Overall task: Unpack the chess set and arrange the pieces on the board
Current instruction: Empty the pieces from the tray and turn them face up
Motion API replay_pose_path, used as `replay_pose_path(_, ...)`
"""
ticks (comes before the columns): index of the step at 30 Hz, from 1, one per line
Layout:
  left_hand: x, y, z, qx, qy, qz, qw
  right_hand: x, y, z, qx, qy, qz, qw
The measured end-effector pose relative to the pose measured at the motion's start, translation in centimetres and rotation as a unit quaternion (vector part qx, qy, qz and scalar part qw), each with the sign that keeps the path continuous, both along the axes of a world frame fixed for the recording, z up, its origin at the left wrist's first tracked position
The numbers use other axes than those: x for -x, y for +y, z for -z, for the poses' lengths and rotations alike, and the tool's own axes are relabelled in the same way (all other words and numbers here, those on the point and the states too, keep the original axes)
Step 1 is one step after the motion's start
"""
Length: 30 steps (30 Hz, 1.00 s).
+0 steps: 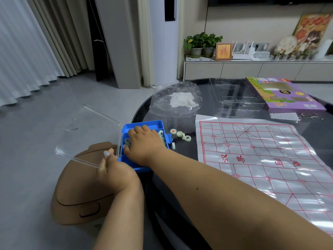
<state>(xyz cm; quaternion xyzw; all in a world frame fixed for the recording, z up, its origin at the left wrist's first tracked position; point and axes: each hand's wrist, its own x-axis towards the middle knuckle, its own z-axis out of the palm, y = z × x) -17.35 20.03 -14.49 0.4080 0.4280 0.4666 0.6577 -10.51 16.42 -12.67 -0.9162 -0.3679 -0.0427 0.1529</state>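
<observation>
A blue plastic box (155,124) of pale round chess pieces sits at the left edge of the dark round table (306,121). Its clear lid (86,130) hangs open out over the floor. My left hand (115,167) grips the box's near left corner by the lid hinge. My right hand (144,143) reaches inside the box, fingers curled down over the pieces; what they hold is hidden. Several pieces (181,134) lie loose on the table just right of the box. The plastic board sheet (266,163) with its red grid lies spread out to the right.
A crumpled clear bag (176,100) with white paper lies behind the box. A clear plastic tray (234,98) and a purple game carton (286,96) sit at the back of the table. A brown stool (81,192) stands on the floor at the left.
</observation>
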Motion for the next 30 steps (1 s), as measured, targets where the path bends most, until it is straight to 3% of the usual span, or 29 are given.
replay_pose_path(10,0.01,-0.02,0.24,-0.004,0.007,-0.003,1.0,-0.13,0.21,-0.49,0.052,0.019,-0.002,0.998)
replay_pose_path(30,-0.15,0.04,0.12,0.001,0.005,-0.019,1.0,0.22,0.2,-0.49,0.028,-0.009,-0.015,0.999)
